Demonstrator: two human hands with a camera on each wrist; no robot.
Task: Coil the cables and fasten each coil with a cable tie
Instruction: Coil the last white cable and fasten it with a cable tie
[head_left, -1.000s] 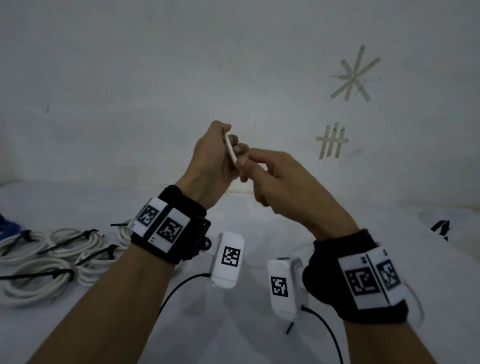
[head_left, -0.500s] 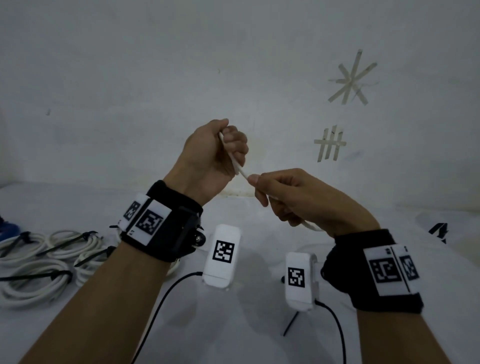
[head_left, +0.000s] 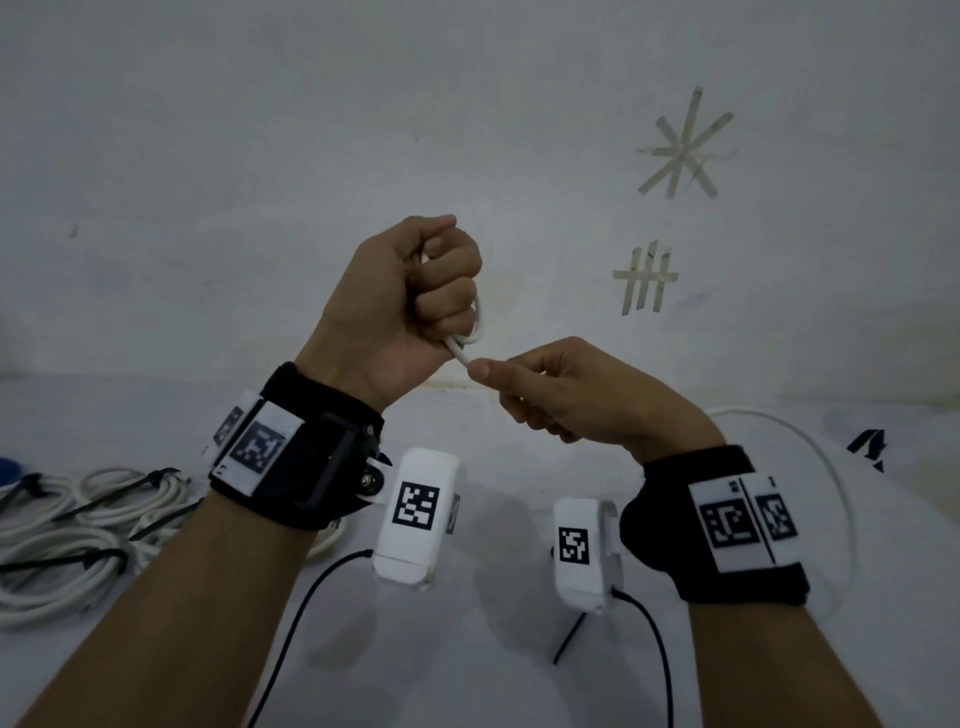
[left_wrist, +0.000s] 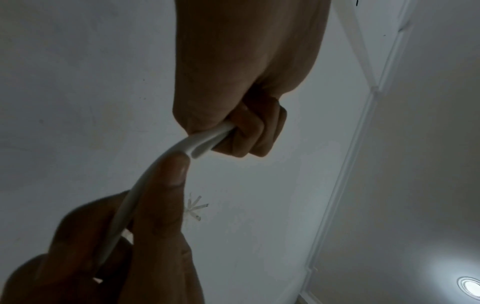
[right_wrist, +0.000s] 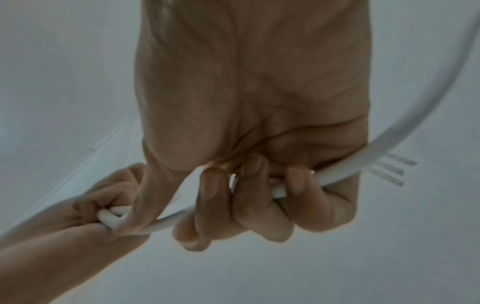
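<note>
My left hand (head_left: 431, 291) is raised in front of the wall and grips a white cable (head_left: 460, 356) in a closed fist. A small loop of the cable (head_left: 479, 322) shows beside the knuckles. My right hand (head_left: 561, 395) pinches the same cable just below the fist between thumb and fingers. In the left wrist view the cable (left_wrist: 187, 146) leaves the left hand (left_wrist: 249, 127) and runs through the right hand's fingers (left_wrist: 161, 185). From the right hand (right_wrist: 246, 195) in the right wrist view, the cable (right_wrist: 389, 144) arcs away to the right.
Several white coils (head_left: 78, 525) bound with black cable ties lie on the white table (head_left: 467, 675) at the left. The loose cable's tail (head_left: 810, 447) curves over the table at the right. A thin black strip (head_left: 569, 639) lies near the front, and a black object (head_left: 867, 447) sits far right.
The left hand has turned and closed into a fist around the cable, and a small loop now shows beside it. The right hand dropped lower, then slid back up the cable to the fist.
</note>
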